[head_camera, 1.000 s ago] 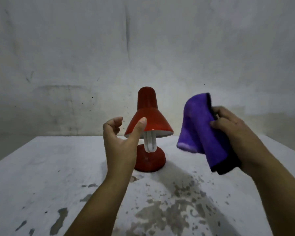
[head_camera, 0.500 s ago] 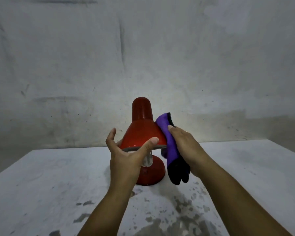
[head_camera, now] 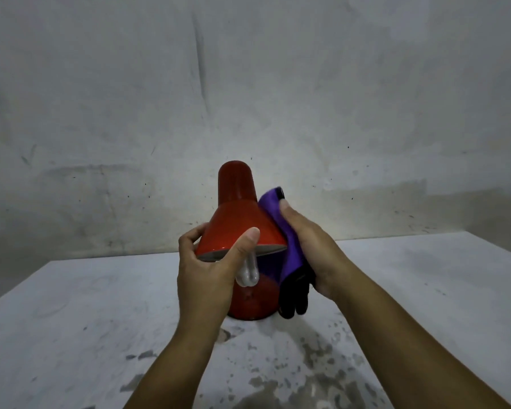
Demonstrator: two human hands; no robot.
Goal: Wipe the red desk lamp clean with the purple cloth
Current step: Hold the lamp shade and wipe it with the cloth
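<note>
The red desk lamp (head_camera: 239,231) stands on the worn white table (head_camera: 71,305), its round base planted just ahead of a patch of flaked paint, with the grey wall behind it. Taking the lamp as the landmark: the left hand (head_camera: 207,273) is on the near side of the shade, thumb laid up the front of the cone and fingers curled round the far left of the rim, so it grips the shade and steadies it. The white bulb (head_camera: 247,274) pokes out below the rim, just right of that thumb.

On the right flank of the shade, the right hand (head_camera: 304,249) presses the purple cloth (head_camera: 281,228) flat against the red cone, fingers closed over the fabric and holding it; the cloth's dark lower end hangs down beside the base.

As a judgement, the wiping looks to be at an early stage. The cloth is in contact with only the right slope of the cone. The narrow top cap of the shade, the front and left of the cone, the rim, and the base show no cloth on them, and whether any of those are already clean cannot be told from this view. What seems left is to work the cloth round the rest of the shade, then the neck and base, while the left hand keeps the lamp from tipping.
</note>
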